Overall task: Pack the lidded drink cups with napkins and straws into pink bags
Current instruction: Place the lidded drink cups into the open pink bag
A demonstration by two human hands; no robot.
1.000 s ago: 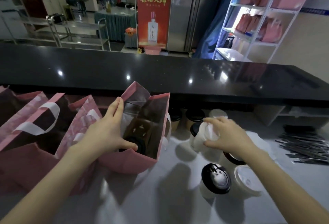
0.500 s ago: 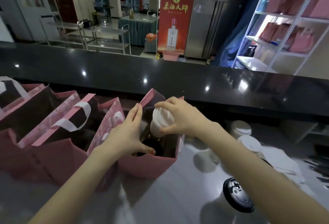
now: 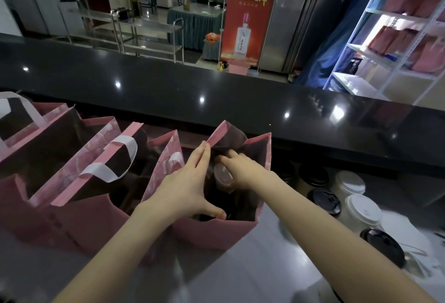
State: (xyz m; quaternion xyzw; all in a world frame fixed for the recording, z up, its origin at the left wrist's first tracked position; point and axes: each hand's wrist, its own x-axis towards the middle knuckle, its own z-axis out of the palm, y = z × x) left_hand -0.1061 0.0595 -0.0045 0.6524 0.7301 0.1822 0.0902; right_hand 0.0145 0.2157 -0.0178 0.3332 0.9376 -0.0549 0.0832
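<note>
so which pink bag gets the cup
The rightmost pink bag: the left hand spreads its rim and the right hand holds a cup inside it. Only it has a hand inside.

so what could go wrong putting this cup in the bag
The cup looks tilted in the right hand inside the bag; set down askew, it could tip or leak at the lid. A dark shape sits low in the bag, so the cup may catch on it. Only the left hand spreads the bag's mouth; if it slips, the paper wall could fold in on the cup.
</note>
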